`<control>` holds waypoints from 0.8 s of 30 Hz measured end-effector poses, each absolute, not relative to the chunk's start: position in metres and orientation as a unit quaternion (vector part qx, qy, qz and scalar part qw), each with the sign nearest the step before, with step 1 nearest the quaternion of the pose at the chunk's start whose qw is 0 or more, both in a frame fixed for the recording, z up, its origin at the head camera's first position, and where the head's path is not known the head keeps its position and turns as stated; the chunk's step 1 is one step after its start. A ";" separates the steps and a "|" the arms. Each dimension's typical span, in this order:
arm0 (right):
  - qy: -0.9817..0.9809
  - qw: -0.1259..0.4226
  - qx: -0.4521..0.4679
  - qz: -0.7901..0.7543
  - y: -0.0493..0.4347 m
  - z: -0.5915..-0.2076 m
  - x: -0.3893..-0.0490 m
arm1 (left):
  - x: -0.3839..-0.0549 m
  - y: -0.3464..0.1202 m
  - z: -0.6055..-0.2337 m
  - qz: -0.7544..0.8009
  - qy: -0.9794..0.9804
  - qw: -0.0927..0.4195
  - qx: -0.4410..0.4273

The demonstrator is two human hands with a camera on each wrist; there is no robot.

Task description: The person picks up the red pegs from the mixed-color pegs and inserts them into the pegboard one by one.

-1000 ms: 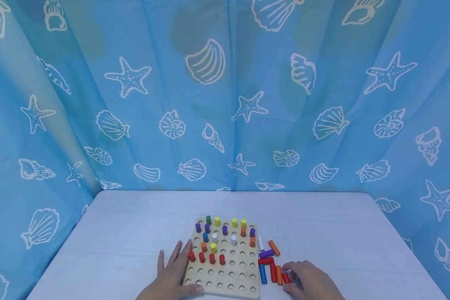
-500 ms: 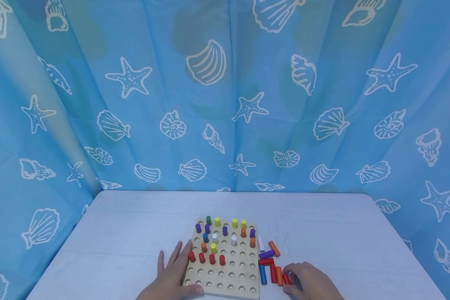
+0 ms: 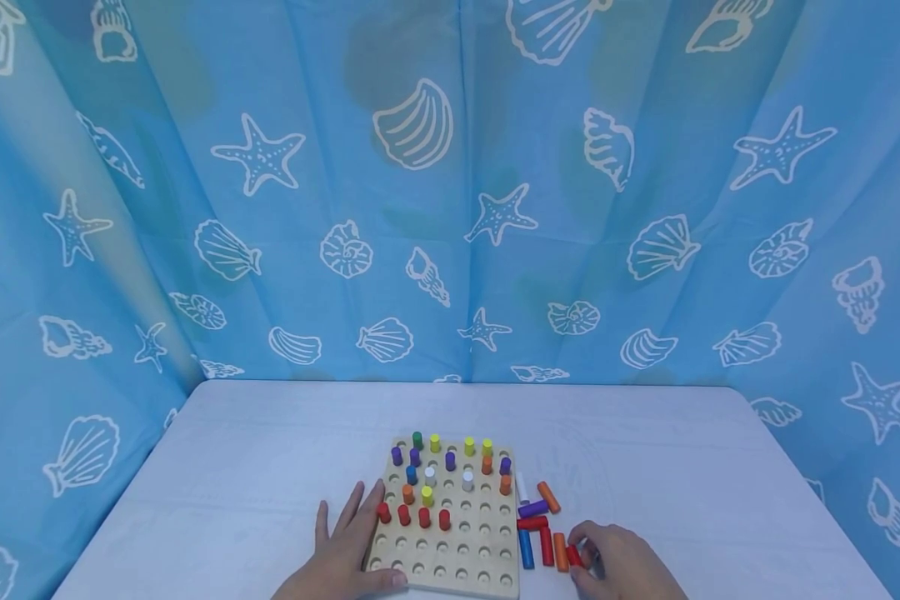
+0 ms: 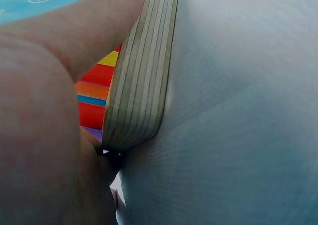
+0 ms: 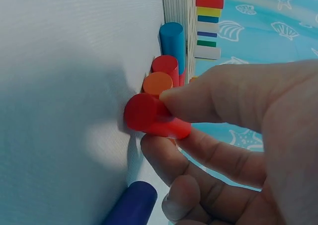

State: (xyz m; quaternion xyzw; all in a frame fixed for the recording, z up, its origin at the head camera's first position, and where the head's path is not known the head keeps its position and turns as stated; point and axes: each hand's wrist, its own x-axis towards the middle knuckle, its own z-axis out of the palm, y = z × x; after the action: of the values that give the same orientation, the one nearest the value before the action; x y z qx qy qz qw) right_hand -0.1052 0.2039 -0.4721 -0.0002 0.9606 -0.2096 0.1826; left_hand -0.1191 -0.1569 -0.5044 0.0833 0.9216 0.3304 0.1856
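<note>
red is the peg [image 5: 156, 119] that the right hand [image 3: 621, 560] pinches between thumb and fingers; its long axis runs roughly front to back, and the wooden board [image 3: 474, 539] lies to its left. the left hand [image 3: 345, 546], fingers spread, touches the board and is farther from this peg. standing pegs [image 3: 445, 521] are nineteen: four red, four yellow, four purple, three orange, two white, one blue, one green. seven other loose pegs [image 3: 547, 547] show in head view, plus one purple peg [image 5: 133, 204] in right wrist view.

Place: curtained-off tabletop station | Evidence: blue seashell-print curtain [image 3: 390, 200] behind and at both sides of white table [image 3: 270, 450] | Building type: undetermined
</note>
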 end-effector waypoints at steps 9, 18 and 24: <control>0.961 0.170 0.004 -0.220 0.204 -0.469 -0.104 | -0.119 -0.157 -0.505 0.334 0.921 0.182 0.089; 0.958 0.163 0.012 -0.234 0.202 -0.472 -0.107 | -0.119 -0.157 -0.506 0.332 0.921 0.181 0.088; 0.961 0.149 0.006 -0.231 0.201 -0.471 -0.106 | -0.120 -0.157 -0.504 0.329 0.923 0.185 0.080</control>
State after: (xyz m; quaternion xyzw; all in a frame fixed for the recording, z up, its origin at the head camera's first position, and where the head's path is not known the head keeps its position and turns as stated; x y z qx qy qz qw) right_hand -0.1060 0.2006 -0.4713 0.0060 0.9614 -0.2313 0.1490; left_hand -0.1200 -0.1566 -0.5045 0.0796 0.9226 0.3291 0.1845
